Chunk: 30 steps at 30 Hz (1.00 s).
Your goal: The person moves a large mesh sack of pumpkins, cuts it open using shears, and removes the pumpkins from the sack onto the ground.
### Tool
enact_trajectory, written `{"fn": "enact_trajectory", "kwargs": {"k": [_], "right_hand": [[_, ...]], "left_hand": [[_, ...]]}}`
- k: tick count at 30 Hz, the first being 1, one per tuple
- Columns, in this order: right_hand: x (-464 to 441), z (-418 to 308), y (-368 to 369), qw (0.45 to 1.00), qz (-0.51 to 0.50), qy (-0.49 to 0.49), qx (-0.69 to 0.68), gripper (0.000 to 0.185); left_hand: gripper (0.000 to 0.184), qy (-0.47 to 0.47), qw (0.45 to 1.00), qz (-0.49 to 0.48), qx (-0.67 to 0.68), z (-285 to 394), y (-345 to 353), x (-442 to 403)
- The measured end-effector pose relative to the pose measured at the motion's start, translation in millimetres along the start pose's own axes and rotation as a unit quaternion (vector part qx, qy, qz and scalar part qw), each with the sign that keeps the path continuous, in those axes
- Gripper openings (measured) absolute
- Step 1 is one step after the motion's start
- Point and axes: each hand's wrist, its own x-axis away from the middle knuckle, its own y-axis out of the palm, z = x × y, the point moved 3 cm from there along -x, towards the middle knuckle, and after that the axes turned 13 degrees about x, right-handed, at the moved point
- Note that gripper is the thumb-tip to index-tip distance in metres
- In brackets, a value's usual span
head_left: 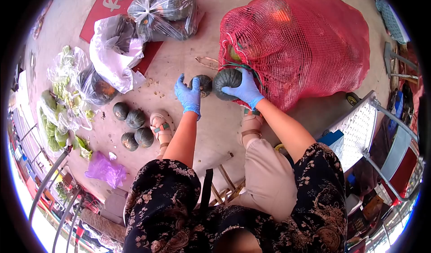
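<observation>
Both of my hands wear blue gloves. My right hand (248, 89) grips a dark green pumpkin (226, 83) from its right side, thumb across the front, at the mouth of a red mesh sack (314, 42). More pumpkins show dimly through the mesh. Fingers raised and thumb apart, my left hand (187, 95) is open and holds nothing. Just right of it lies a second pumpkin (205, 87), partly hidden by the thumb and the held one. Several small pumpkins (135, 118) sit on the floor to the left of my foot.
Knotted clear bags of pumpkins (168, 13) and a white plastic bag (112, 51) lie at the upper left. Bagged green vegetables (51, 120) are at far left, above a purple bag (105, 170). A metal-framed chair (359, 127) stands at right.
</observation>
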Motion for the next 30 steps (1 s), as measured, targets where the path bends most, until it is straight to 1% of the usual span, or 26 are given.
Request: {"fn": "enact_trajectory", "kwargs": {"k": [1, 2, 3, 4, 7, 8, 9, 10, 11, 12, 13, 14, 15, 17, 18, 20, 21, 22, 23, 24, 25, 26, 27, 29, 30], "right_hand": [[-2.4, -7.6, 7.5, 0.990, -0.031, 0.033, -0.135, 0.082], [-5.1, -15.5, 15.8, 0.960, -0.062, 0.066, -0.264, 0.078], [-8.4, -22.5, 24.6, 0.912, -0.093, 0.100, -0.387, 0.075], [-16.4, -30.1, 32.6, 0.930, -0.061, 0.092, -0.350, 0.065], [-35.1, -56.8, 30.8, 0.921, -0.121, -0.014, -0.370, 0.062], [-39.4, -62.3, 25.7, 0.904, -0.155, -0.059, -0.394, 0.060], [-50.5, -33.9, 48.1, 0.948, -0.184, -0.013, -0.259, 0.047], [-53.4, -30.4, 32.5, 0.978, -0.192, -0.059, -0.047, 0.036], [-51.5, -26.7, 14.9, 0.961, -0.196, -0.099, 0.168, 0.027], [-45.5, -11.4, 6.2, 0.945, -0.174, -0.079, 0.265, 0.023], [-38.4, 4.0, -0.8, 0.919, -0.151, -0.061, 0.358, 0.020], [-32.5, 16.5, -6.6, 0.885, -0.127, -0.046, 0.445, 0.018], [-25.8, 30.0, -10.2, 0.845, -0.149, -0.032, 0.512, 0.018], [-7.6, 40.5, -20.4, 0.754, -0.132, -0.045, 0.642, 0.021], [-1.4, 44.5, -21.8, 0.751, -0.130, -0.011, 0.648, 0.023], [7.2, 48.7, -23.2, 0.741, -0.125, 0.052, 0.657, 0.027], [7.5, 55.8, -24.4, 0.744, -0.131, 0.064, 0.652, 0.032], [6.8, 64.1, -22.7, 0.738, -0.137, 0.066, 0.658, 0.064], [6.1, 64.8, -26.5, 0.716, -0.132, 0.049, 0.683, 0.083], [0.7, 83.0, -22.6, 0.748, -0.158, -0.015, 0.645, 0.089], [1.1, 49.1, -53.7, 0.817, -0.199, 0.039, 0.539, 0.094], [-2.7, 57.0, -62.2, 0.880, -0.140, 0.037, 0.452, 0.097], [-10.6, 68.3, -65.0, 0.918, -0.133, 0.059, 0.370, 0.099], [-12.0, 70.8, -66.2, 0.937, -0.042, 0.002, 0.346, 0.098], [-12.8, 68.0, -67.0, 0.947, -0.052, 0.007, 0.317, 0.099]], "left_hand": [[0.058, -0.034, 0.978, -0.037, 0.204, 10.4, 5.2, 4.5], [0.058, -0.044, 0.957, -0.102, 0.267, 14.1, 10.4, 5.0], [0.058, -0.053, 0.928, -0.169, 0.328, 16.9, 16.5, 5.0], [0.055, -0.057, 0.921, -0.200, 0.329, 27.7, 17.9, 6.2], [0.053, -0.156, 0.911, -0.163, 0.346, 25.6, 4.3, -27.7], [0.052, -0.153, 0.912, -0.162, 0.345, 21.5, -2.4, -44.6], [0.053, -0.138, 0.922, -0.149, 0.329, 17.3, -8.0, -59.5], [0.057, -0.124, 0.940, -0.135, 0.287, 17.7, -13.2, -71.7], [0.061, -0.119, 0.952, -0.135, 0.249, 7.3, -16.0, -87.7], [0.065, -0.121, 0.961, -0.135, 0.209, 1.3, -18.8, -98.4], [0.064, -0.113, 0.969, -0.122, 0.184, -17.5, -19.7, -111.3], [0.065, -0.127, 0.964, -0.128, 0.193, -19.3, -21.5, -115.2], [0.065, -0.141, 0.961, -0.133, 0.199, -20.0, -24.5, -117.3], [0.065, -0.137, 0.963, -0.119, 0.201, -38.5, -27.1, -123.5], [0.065, -0.133, 0.964, -0.111, 0.202, -48.9, -27.2, -124.8], [0.065, -0.157, 0.962, -0.083, 0.209, -71.1, -28.5, -120.4], [0.065, -0.164, 0.961, -0.061, 0.213, -74.6, -34.8, -119.4], [0.064, -0.128, 0.985, -0.042, 0.110, -66.1, -43.9, -116.0], [0.060, -0.100, 0.994, -0.033, 0.027, -89.4, -53.1, -128.7], [0.059, 0.024, 0.997, 0.050, -0.059, -62.0, -70.1, -120.9], [0.059, 0.145, 0.971, 0.126, -0.144, -23.0, -79.1, -108.1], [0.061, 0.223, 0.953, 0.170, -0.111, 2.8, -91.9, -106.5], [0.066, 0.267, 0.930, 0.222, -0.122, 23.1, -105.0, -107.9], [0.075, 0.300, 0.893, 0.314, -0.119, 43.1, -135.4, -121.6], [0.080, 0.264, 0.891, 0.343, -0.137, 47.6, -149.2, -131.3]]}}
